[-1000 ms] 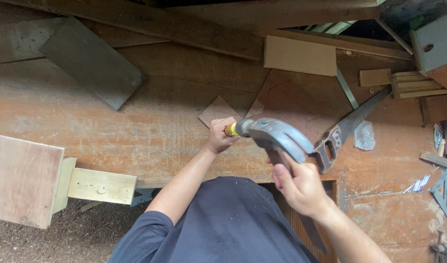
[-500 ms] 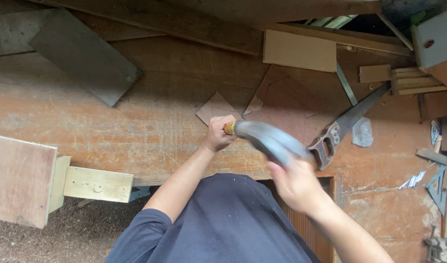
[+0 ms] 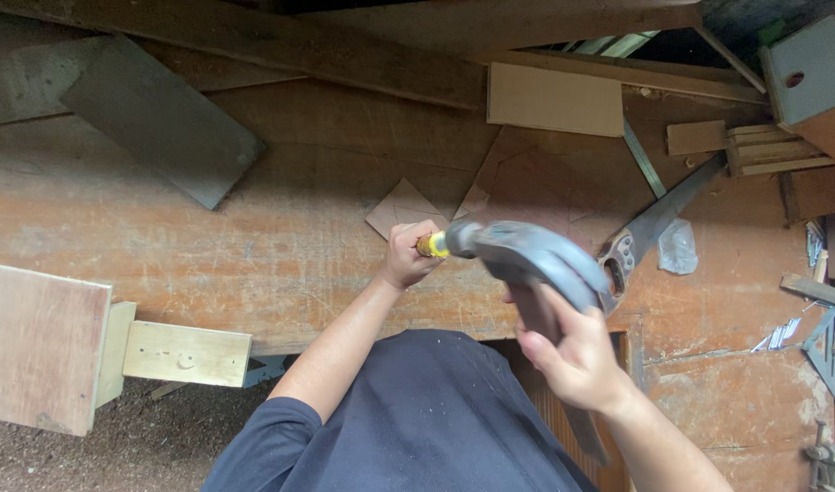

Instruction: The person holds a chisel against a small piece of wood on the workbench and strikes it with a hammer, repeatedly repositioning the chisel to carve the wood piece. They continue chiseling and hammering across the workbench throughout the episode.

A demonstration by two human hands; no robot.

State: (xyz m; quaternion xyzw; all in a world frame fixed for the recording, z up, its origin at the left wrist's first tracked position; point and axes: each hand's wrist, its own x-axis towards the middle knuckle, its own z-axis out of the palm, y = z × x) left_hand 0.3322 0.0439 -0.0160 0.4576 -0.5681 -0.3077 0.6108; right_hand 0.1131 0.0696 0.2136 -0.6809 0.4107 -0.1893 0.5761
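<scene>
Looking down past our dark shirt, we gripped the hammer (image 3: 536,260) in our right hand (image 3: 572,360), fingers wrapped tight round its handle, and our left hand (image 3: 407,255) clenched a yellow-handled chisel (image 3: 433,244), fingers pressed together about it. Half a second before, the hammer head was a swinging blur short of the chisel; now it met the yellow butt, so we judged a blow had just landed. The chisel's blade was hidden behind the fist, so we could not tell what it bit into on the table (image 3: 281,246).

Beyond our hands we counted one hammer, one chisel, one small square offcut (image 3: 401,208), one handsaw (image 3: 659,219), one scrap of clear plastic (image 3: 678,246), one grey board (image 3: 153,118), one pale rectangular panel (image 3: 554,98), and one grey box with a round hole (image 3: 814,68).
</scene>
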